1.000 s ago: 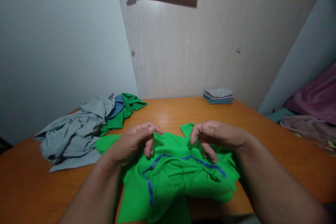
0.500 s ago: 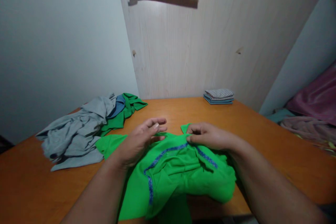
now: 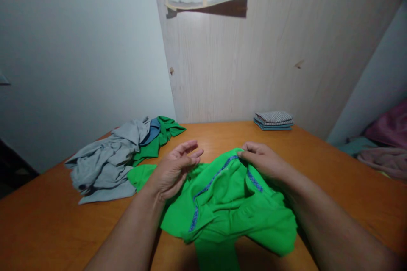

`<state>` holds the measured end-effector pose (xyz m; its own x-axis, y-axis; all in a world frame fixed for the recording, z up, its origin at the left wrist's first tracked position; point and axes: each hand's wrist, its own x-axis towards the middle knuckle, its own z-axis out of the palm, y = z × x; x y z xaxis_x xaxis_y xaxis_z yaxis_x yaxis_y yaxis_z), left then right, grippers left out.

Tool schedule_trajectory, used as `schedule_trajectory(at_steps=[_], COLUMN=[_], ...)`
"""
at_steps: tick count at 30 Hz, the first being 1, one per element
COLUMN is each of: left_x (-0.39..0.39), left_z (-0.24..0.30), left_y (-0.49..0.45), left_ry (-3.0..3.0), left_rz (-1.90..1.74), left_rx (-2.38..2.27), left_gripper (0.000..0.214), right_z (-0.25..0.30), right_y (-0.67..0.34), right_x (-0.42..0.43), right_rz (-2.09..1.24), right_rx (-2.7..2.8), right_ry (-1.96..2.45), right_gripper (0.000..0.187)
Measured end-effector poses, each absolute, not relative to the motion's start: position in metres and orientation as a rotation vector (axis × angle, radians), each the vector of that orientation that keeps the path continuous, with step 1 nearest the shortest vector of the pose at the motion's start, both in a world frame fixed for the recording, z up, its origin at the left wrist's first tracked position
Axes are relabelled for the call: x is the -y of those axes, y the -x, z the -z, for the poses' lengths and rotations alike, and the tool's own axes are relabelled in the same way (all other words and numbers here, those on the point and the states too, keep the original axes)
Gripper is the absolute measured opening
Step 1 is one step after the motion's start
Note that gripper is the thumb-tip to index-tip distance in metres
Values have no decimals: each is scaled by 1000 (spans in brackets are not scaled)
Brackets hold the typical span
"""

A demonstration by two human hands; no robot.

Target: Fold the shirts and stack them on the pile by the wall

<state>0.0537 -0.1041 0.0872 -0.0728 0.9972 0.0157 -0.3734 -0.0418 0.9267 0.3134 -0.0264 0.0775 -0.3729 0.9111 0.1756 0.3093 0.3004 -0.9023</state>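
A bright green garment (image 3: 222, 203) with blue patterned trim lies crumpled on the table in front of me; its exact kind is unclear. My right hand (image 3: 262, 159) pinches its upper edge near the end of the trim and lifts that part. At the garment's left side is my left hand (image 3: 178, 167), palm turned inward and fingers apart; its lower edge overlaps the cloth. Part of the garment sticks out to the left behind my left wrist.
On the orange-brown table (image 3: 104, 228), a heap of grey clothing (image 3: 108, 156) lies at the left, beside a darker green garment (image 3: 149, 146) and a blue one (image 3: 152, 131). Folded cloths (image 3: 273, 120) are stacked at the back right. Pink fabric (image 3: 389, 127) shows at the far right.
My right hand has raised the pinched edge a little. The garment's lower left part has drawn up off the near edge. The view has shifted slightly left.
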Motion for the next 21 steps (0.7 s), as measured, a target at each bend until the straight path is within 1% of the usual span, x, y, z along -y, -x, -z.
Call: schedule_trajectory(at_steps=[2, 5, 11, 14, 17, 19, 21], left_x=[104, 103, 106, 110, 111, 109, 107], left_z=[-84, -81, -84, -85, -79, -76, -76], left_y=[-54, -55, -58, -60, -62, -62, -60], left_ry=[-937, -974, -1160, -1377, -1473, -1424, -1331], left_rz=[-1390, -1363, -1378, -1161, -963, -1016, -1158], left_rx=[-978, -1019, -1233, -1239, -1168, -1132, -1101], left_gripper=[54, 53, 38, 37, 23, 22, 27], right_z=[-77, -76, -75, -77, -78, -78, -79], right_y=[-313, -312, -312, -312, -312, -313, -314], right_x=[27, 26, 27, 29, 29, 29, 27], right_rz=[-1064, -1098, -1288, -1415, -1468, -1456, -1421], right_rx=[1834, 1801, 1640, 1529, 1448, 1421, 1422], right_ry=[1087, 1080, 998, 916, 877, 881, 886], right_gripper=[30, 31, 34, 38, 42, 43, 43])
